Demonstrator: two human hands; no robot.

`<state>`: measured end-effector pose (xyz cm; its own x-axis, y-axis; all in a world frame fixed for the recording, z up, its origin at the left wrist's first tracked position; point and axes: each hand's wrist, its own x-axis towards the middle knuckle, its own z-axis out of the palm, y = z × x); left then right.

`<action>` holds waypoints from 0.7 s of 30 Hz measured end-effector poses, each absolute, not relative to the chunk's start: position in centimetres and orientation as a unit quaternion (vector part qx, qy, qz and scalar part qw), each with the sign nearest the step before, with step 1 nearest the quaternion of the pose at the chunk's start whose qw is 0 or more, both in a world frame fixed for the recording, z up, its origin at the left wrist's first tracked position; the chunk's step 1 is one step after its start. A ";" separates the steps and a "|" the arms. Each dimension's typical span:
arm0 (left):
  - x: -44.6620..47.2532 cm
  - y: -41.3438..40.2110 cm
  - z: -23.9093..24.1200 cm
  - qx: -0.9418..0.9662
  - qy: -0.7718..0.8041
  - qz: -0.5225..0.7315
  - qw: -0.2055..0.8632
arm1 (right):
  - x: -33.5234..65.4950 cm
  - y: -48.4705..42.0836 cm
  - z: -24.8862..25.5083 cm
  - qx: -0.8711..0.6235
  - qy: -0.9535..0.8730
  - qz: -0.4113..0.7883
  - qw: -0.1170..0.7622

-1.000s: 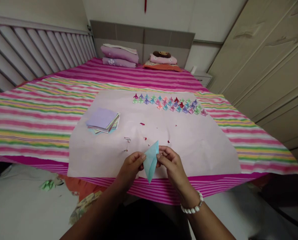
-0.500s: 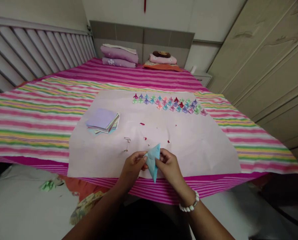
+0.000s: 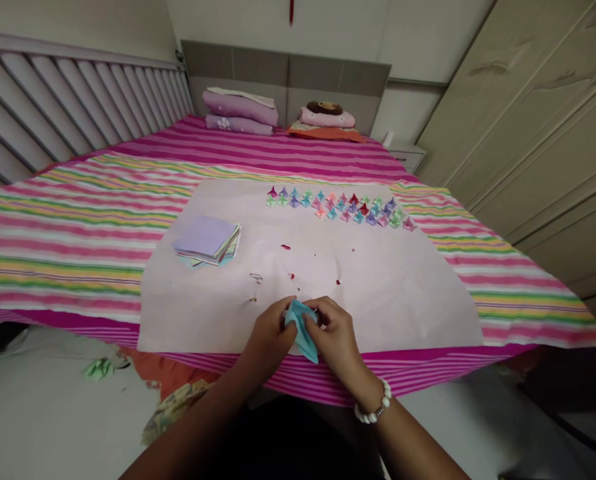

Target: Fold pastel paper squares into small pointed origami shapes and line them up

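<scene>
Low in the middle of the frame, pinching a folded turquoise origami paper point(image 3: 305, 337) with both hands. With the left hand point(image 3: 273, 328), gripping narrowly at its left edge, thumb on the near face; with the right hand point(image 3: 334, 325), gripping just as narrowly at its upper right, thumb bent against the paper. Pointed at the bottom, with a tip free below the fingers, over the near edge of a white sheet point(image 3: 403, 287); cannot tell whether touching it. On the right wrist, a white beaded bracelet point(image 3: 373, 405).

Left of centre, on the white sheet, a loose stack of square papers point(image 3: 207, 237), lilac on top. From upper centre to right, uneven rows of small origami pieces point(image 3: 342, 205) in mixed colours. Between, red scraps point(image 3: 285, 247) and bits too small to name.

Across the frame, under the sheet, a striped bedcover point(image 3: 53, 247). Toward the top, folded lilac bedding point(image 3: 241, 110) before a grey headboard point(image 3: 258, 67). At upper left, a slatted railing point(image 3: 93, 100).
</scene>
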<state>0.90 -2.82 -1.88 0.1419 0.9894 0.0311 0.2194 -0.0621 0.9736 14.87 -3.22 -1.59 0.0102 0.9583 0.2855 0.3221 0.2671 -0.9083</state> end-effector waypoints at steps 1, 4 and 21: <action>0.8 -2.7 -1.9 0.595 0.512 0.421 0.454 | 15.0 -3.2 -1.6 -0.510 -0.622 0.328 0.495; 0.5 -2.5 -1.8 0.587 0.527 0.431 0.439 | 15.3 -3.0 -1.8 -0.507 -0.611 0.341 0.503; 1.8 -1.4 -3.3 0.520 0.583 0.434 0.449 | 13.7 -4.1 -3.8 -0.430 -0.752 0.109 0.487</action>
<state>1.84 -1.42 -3.31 -0.0560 0.9959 -0.0710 0.2166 0.0816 0.9729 13.69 -4.10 -3.82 -0.1544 0.7535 0.6390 0.5407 0.6058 -0.5837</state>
